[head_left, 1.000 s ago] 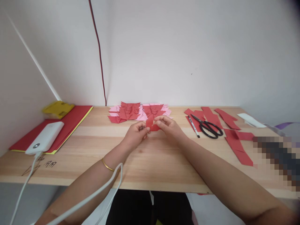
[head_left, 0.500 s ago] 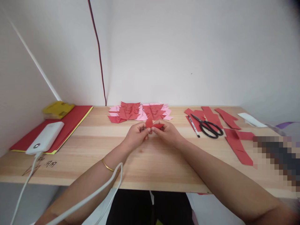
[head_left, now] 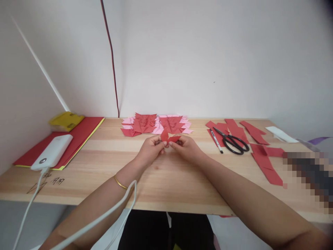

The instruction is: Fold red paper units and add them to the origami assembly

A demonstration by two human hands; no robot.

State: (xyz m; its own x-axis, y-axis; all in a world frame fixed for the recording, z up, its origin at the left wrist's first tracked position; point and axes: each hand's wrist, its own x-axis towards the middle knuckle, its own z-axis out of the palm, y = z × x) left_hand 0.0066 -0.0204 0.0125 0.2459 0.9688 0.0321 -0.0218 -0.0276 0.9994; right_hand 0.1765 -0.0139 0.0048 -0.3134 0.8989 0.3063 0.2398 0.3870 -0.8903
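Between my hands, above the wooden table [head_left: 166, 187], is a small piece of folded red paper [head_left: 164, 135] with two pointed flaps, one up and one to the right. My left hand [head_left: 151, 147] is closed on its left side, thumb and fingers pinching near the lower middle. On the other side my right hand [head_left: 184, 147] pinches the right flap, its thumb close to my left thumb. The fingers hide part of the paper. Just behind lie rows of folded red paper pieces [head_left: 144, 123] and pink paper pieces [head_left: 186, 125].
Black-handled scissors [head_left: 235, 144] and a white pen [head_left: 215, 140] lie on red paper strips [head_left: 269, 170] at the right. A white folded sheet [head_left: 282, 134] is beyond. At left, a white power bank [head_left: 53, 151] with a cable and a yellow packet [head_left: 66, 121] rest on red sheets [head_left: 90, 126].
The view has shifted slightly, so things on the table appear a little further right. Both hands keep their pinch on the folded red paper, whose flaps have tilted a little.
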